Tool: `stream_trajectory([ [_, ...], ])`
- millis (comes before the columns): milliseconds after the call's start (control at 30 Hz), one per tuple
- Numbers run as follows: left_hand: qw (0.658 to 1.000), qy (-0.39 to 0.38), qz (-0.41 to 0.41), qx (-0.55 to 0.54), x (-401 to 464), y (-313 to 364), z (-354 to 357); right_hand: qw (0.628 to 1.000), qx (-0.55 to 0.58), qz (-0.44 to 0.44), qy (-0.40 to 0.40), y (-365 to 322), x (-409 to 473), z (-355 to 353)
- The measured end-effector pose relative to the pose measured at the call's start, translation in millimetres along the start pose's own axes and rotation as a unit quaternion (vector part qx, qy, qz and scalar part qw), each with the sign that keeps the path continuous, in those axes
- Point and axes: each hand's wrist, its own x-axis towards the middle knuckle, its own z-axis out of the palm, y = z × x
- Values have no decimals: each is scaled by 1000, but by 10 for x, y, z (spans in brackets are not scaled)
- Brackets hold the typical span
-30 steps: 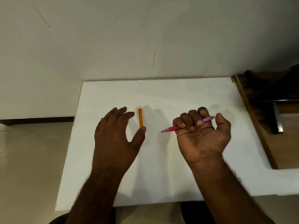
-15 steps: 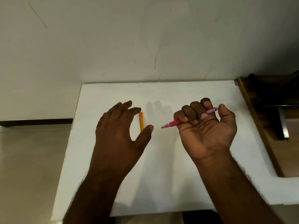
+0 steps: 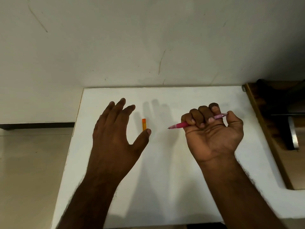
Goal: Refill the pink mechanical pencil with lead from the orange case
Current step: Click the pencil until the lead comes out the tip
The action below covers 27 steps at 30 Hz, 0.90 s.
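A slim orange lead case [image 3: 144, 124] lies on the white table [image 3: 165, 162], pointing away from me. My left hand [image 3: 115, 134] hovers just left of it, palm down, fingers spread, the thumb tip covering the case's near end. My right hand [image 3: 212, 131] is palm up, fingers curled around the pink mechanical pencil [image 3: 180, 125]. The pencil's tip points left toward the case; its paler cap end sticks out by the thumb.
A plain wall rises right behind the table's far edge. A dark wooden surface [image 3: 270, 129] with a metal part [image 3: 293, 133] adjoins the table on the right. Tiled floor [image 3: 33, 162] lies beyond the table's left edge.
My left hand has spread its fingers wider and shifted slightly forward beside the case. My right hand keeps the pencil in the same grip.
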Motion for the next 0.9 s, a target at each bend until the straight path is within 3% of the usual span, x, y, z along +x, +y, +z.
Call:
stream_trajectory([
  [900,999,-23,7,-23,36,-48,16,999,-7,27,-24,96,17,-6],
])
